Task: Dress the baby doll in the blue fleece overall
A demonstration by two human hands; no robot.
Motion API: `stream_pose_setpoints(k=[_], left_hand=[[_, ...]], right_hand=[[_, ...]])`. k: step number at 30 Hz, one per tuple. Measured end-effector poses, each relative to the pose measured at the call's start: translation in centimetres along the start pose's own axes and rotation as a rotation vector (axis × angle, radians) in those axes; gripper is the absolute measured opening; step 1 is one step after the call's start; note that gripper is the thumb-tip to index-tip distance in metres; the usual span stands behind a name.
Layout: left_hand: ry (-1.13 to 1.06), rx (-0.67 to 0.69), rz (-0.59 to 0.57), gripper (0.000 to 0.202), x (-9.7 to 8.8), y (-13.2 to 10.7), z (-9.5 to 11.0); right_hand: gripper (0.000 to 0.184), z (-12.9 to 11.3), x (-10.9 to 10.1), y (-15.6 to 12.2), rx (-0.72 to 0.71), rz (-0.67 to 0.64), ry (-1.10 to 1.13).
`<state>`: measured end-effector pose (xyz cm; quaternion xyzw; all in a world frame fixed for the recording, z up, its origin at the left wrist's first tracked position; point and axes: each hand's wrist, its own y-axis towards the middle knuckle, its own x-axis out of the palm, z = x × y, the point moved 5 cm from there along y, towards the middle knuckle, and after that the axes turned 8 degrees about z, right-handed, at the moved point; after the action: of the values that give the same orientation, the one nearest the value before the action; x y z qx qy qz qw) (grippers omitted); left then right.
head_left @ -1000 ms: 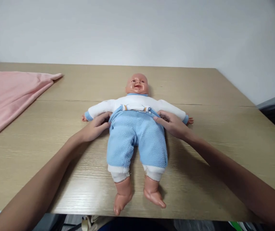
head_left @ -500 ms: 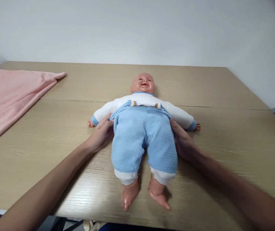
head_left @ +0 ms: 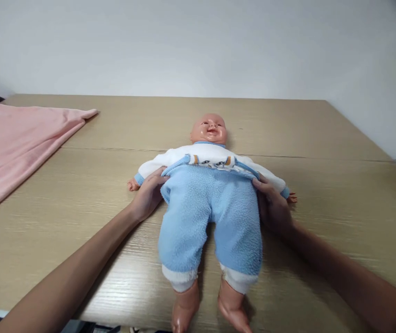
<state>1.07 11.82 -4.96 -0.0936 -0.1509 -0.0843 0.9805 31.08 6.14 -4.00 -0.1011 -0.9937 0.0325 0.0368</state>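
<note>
A baby doll (head_left: 209,129) lies on its back, head away from me and bare feet toward me. It wears a white top (head_left: 201,151) with blue trim and fuzzy light blue trousers (head_left: 187,222) with white cuffs. My left hand (head_left: 149,194) is closed at the left side of the waist, fingers pinching the fabric edge there. Opposite it, my right hand (head_left: 272,203) grips the fabric at the right side of the waist, thumb on top. Some fingertips of both hands are hidden by cloth.
A pink cloth (head_left: 21,148) is spread over the left part of the wooden table (head_left: 339,208). A pale wall (head_left: 198,51) stands behind the table. Dark chair parts show at the far left and right edges.
The trousers' waist edge is stretched wider, and my right hand has shifted right with its thumb now over the fabric. The doll appears slightly lower in view.
</note>
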Motion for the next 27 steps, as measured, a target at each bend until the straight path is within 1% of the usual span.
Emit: stream_pose_setpoints(k=[2, 4, 6, 9, 12, 14, 15, 16, 17, 18, 19, 20, 21, 22, 25, 27], left_hand=[[-0.054, -0.015, -0.05, 0.018, 0.1, -0.1, 0.1], [-0.087, -0.004, -0.091, 0.023, 0.2, -0.2, 0.3], [-0.084, 0.036, -0.089, 0.03, 0.0, 0.0, 0.5], [-0.007, 0.139, -0.033, 0.038, -0.7, 0.5, 0.8], [0.139, 0.251, 0.035, 0.041, -1.2, 0.9, 1.1], [0.239, 0.319, 0.101, 0.043, -1.3, 1.0, 1.4], [0.268, 0.347, 0.136, 0.044, -1.3, 1.0, 1.5], [0.274, 0.371, 0.169, 0.044, -1.3, 0.9, 1.6], [0.26, 0.391, 0.195, 0.043, -1.3, 0.9, 1.7], [0.234, 0.407, 0.214, 0.041, -1.3, 0.8, 1.7], [0.209, 0.424, 0.223, 0.04, -1.3, 0.7, 1.7], [0.189, 0.442, 0.227, 0.039, -1.3, 0.6, 1.7], [0.175, 0.458, 0.228, 0.038, -1.3, 0.5, 1.7], [0.168, 0.472, 0.23, 0.039, -1.3, 0.4, 1.7], [0.16, 0.472, 0.241, 0.041, -1.3, 0.1, 1.6], [0.186, 0.487, 0.253, 0.042, -1.2, -0.2, 1.7]], right_hand=[[0.024, -0.3, -0.3, 0.1, -0.059, 0.017, -0.008], [0.023, -0.7, -0.5, 0.2, -0.129, 0.025, -0.072], [0.025, -1.3, -0.5, 0.5, -0.216, 0.031, -0.173], [0.031, -2.5, 0.0, 1.5, -0.316, 0.04, -0.288], [0.035, -3.2, 0.3, 3.1, -0.309, 0.052, -0.377], [0.031, -3.8, 0.6, 4.0, -0.293, 0.062, -0.467], [0.027, -4.3, 0.8, 4.3, -0.319, 0.09, -0.525], [0.024, -5.1, 1.2, 4.4, -0.382, 0.126, -0.59], [0.021, -6.1, 1.9, 4.3, -0.475, 0.156, -0.659], [0.02, -7.2, 2.9, 4.1, -0.588, 0.168, -0.72], [0.02, -8.3, 4.2, 3.8, -0.699, 0.15, -0.774], [0.02, -9.2, 5.7, 3.7, -0.784, 0.088, -0.82], [0.019, -9.9, 7.5, 3.9, -0.835, -0.001, -0.857], [0.019, -10.3, 9.3, 4.3, -0.847, -0.105, -0.893], [0.022, -10.6, 15.0, 6.9, -0.79, -0.44, -1.027], [0.026, -9.7, 18.9, 8.5, -0.757, -0.764, -1.112]])
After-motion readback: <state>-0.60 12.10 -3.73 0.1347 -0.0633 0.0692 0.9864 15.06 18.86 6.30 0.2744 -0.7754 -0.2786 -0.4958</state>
